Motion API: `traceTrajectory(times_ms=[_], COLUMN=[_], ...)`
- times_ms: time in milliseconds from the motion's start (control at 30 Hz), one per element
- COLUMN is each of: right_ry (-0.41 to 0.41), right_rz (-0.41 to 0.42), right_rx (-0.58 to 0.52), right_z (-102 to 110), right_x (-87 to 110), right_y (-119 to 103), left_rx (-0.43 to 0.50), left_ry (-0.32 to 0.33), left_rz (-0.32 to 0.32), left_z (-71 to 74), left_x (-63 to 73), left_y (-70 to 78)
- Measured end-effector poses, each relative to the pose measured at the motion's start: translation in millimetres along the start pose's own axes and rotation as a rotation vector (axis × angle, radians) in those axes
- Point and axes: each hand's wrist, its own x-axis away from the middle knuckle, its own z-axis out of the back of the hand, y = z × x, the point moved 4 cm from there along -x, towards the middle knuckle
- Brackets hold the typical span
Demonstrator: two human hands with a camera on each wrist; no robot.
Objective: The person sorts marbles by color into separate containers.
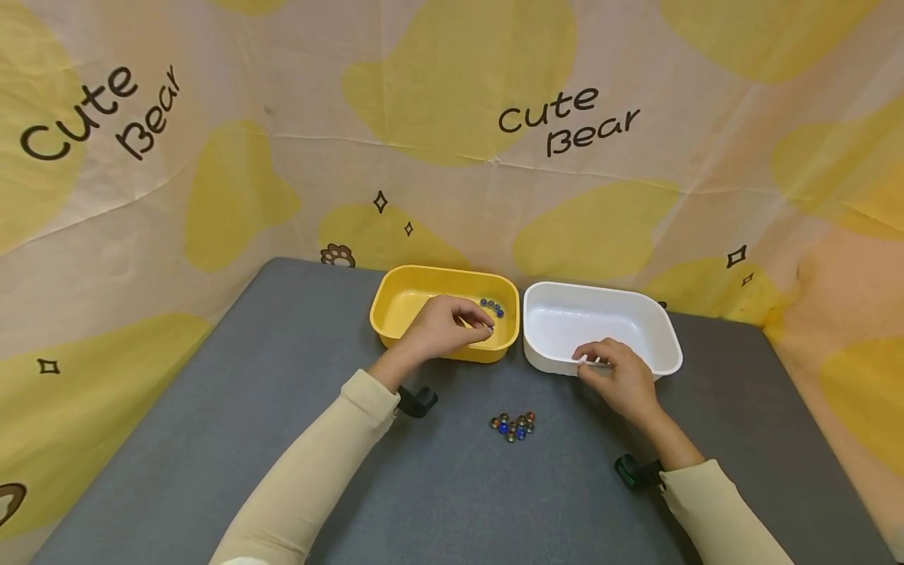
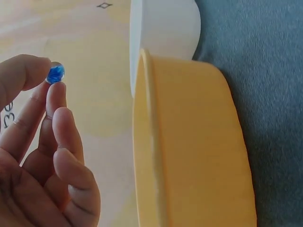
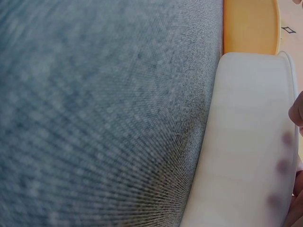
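My left hand (image 1: 445,326) is over the yellow plastic tub (image 1: 482,353). Thumb and fingertips pinch a clear marble with blue inside (image 2: 56,74), held above the rim level in the left wrist view. Several blue marbles (image 1: 491,304) lie on the tub's floor at its right end. At the near wall of the white tub (image 1: 552,362), my right hand (image 1: 623,380) grips the rim, thumb outside and fingers inside. Fingertips show as dark spots through the white wall (image 3: 246,142) in the right wrist view.
A cluster of several marbles (image 1: 512,426), some blue and some brownish, lies on the grey table (image 1: 452,494) in front of the tubs. The two tubs stand side by side near the back edge. Behind them hangs a printed cloth (image 1: 452,188).
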Motion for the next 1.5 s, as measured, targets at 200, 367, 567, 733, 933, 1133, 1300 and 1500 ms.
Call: traceTrajectory(times_ms=[200,367,567,733,933,1133,1300,1500], right_ry=[-0.003,-0.011,-0.006,-0.001,0.002,-0.013,-0.022,-0.02], right_rz=[-0.002,-0.009,-0.009,0.0,0.007,0.0,-0.004,-0.001], right_rx=[-0.002,-0.003,0.002,0.001,-0.004,-0.008,-0.004,-0.005], right_z=[0,0,1,1,1,1,1,1], right_x=[0.4,-0.1,-0.2,0.0,-0.3,-1.1,-1.1,-1.6], right_y=[1,1,0,1,0,0,0,0], left_rx=[0.027,0.056,0.08,0.087,0.116,0.088,0.04,0.044], left_ry=[0.027,0.051,0.056,0.07,0.063,0.061,0.047,0.017], left_rz=[0.034,0.061,0.094,0.118,0.182,0.242,0.291,0.348], left_z=[5.3,7.8,9.3,9.8,7.8,4.7,6.5,9.8], left_x=[-5.8,-10.7,-18.6,-27.6,-38.6,-48.7,-52.0,-54.5], left_y=[-10.4,-19.5,-29.7,-39.1,-50.4,-66.0,-77.2,-90.6])
